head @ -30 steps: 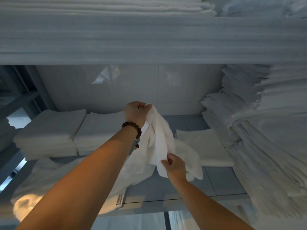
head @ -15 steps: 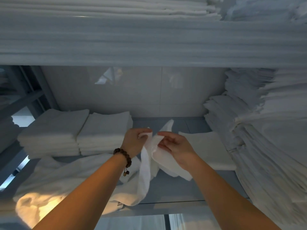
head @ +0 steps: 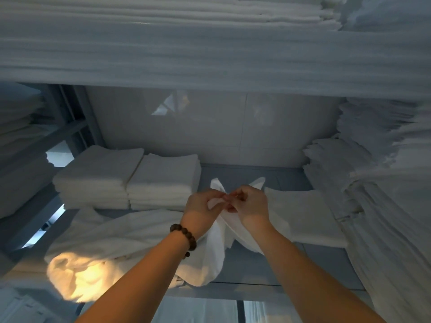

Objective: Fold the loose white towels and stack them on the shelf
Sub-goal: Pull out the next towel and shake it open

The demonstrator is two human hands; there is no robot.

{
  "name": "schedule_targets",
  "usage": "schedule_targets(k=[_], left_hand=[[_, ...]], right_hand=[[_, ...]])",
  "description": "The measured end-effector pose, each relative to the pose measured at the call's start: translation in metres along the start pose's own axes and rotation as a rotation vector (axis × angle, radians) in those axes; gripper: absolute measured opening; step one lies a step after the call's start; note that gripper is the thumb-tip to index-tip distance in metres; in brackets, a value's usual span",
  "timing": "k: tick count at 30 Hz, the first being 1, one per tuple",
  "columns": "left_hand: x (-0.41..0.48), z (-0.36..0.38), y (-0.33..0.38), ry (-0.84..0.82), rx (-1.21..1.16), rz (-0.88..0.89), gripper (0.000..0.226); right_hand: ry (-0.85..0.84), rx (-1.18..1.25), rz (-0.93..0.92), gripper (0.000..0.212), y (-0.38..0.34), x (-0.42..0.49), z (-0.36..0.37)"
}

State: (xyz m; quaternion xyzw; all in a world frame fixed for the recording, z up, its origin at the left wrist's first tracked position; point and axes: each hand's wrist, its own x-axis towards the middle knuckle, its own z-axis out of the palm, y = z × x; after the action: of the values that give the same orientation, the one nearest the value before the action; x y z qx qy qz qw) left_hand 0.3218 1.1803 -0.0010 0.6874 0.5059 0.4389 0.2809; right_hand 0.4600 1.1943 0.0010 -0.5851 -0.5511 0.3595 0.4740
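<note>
Both hands meet over the middle of the grey shelf (head: 261,264), holding one loose white towel (head: 215,250). My left hand (head: 201,206), with a bead bracelet on its wrist, pinches the towel's upper edge. My right hand (head: 250,203) pinches the same edge right beside it, fingertips touching. Two towel corners stick up behind the hands; the rest hangs down and trails left over a crumpled heap of loose towels (head: 98,257). Two stacks of folded towels (head: 130,180) stand at the back left. One folded towel (head: 303,217) lies flat to the right.
A tall leaning pile of white linen (head: 377,183) fills the right side of the shelf. The upper shelf board (head: 210,59), loaded with more linen, hangs low overhead. A glossy back wall (head: 210,129) closes the bay. Metal uprights (head: 77,122) stand at the left.
My left hand came down from its raised position and my right hand rose to meet it. Both now hold the towel's top edge together, corners side by side.
</note>
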Motion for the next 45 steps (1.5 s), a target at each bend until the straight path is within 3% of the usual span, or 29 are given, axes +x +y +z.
schedule_targets(k=[4,8,11,13,15,19,24,27,30,34,39,45], left_hand=[[0.001,-0.008,-0.002,-0.016,0.157,-0.020,0.015],[0.002,-0.021,0.005,-0.120,0.292,0.061,0.018],[0.003,-0.037,0.017,-0.208,0.389,0.149,0.017],[0.004,-0.047,0.027,-0.238,0.460,0.213,0.015],[0.004,-0.056,0.036,-0.261,0.529,0.241,0.015],[0.003,-0.068,0.051,-0.275,0.665,0.210,0.020],[-0.012,-0.070,0.053,-0.154,0.714,0.145,0.024],[-0.019,-0.070,0.054,-0.103,0.705,0.116,0.019],[-0.021,-0.073,0.061,-0.029,0.668,0.137,0.015],[-0.022,-0.079,0.073,0.019,0.614,0.169,0.013],[-0.020,-0.098,0.088,0.053,0.614,0.259,0.012],[-0.029,-0.135,0.099,0.139,0.634,0.366,0.013]], right_hand=[[-0.146,0.072,0.000,0.006,-0.002,0.001,-0.002],[-0.222,-0.354,-0.281,0.010,-0.010,0.008,-0.014],[-0.470,-0.433,-0.410,0.013,-0.022,0.016,-0.025],[-0.670,-0.368,-0.388,0.011,-0.029,0.020,-0.029],[-0.764,-0.299,-0.340,0.010,-0.038,0.020,-0.029],[-0.702,-0.296,-0.397,0.014,-0.048,0.021,-0.022],[-0.578,-0.221,-0.465,0.010,-0.048,0.012,-0.007],[-0.524,-0.087,-0.397,0.007,-0.040,0.007,-0.005],[-0.544,-0.013,-0.319,0.003,-0.037,0.004,-0.009],[-0.661,-0.096,-0.284,0.006,-0.041,0.005,-0.022],[-0.672,-0.282,-0.192,0.030,-0.037,-0.002,-0.037],[-0.464,-0.276,-0.450,0.016,-0.065,-0.044,-0.027]])
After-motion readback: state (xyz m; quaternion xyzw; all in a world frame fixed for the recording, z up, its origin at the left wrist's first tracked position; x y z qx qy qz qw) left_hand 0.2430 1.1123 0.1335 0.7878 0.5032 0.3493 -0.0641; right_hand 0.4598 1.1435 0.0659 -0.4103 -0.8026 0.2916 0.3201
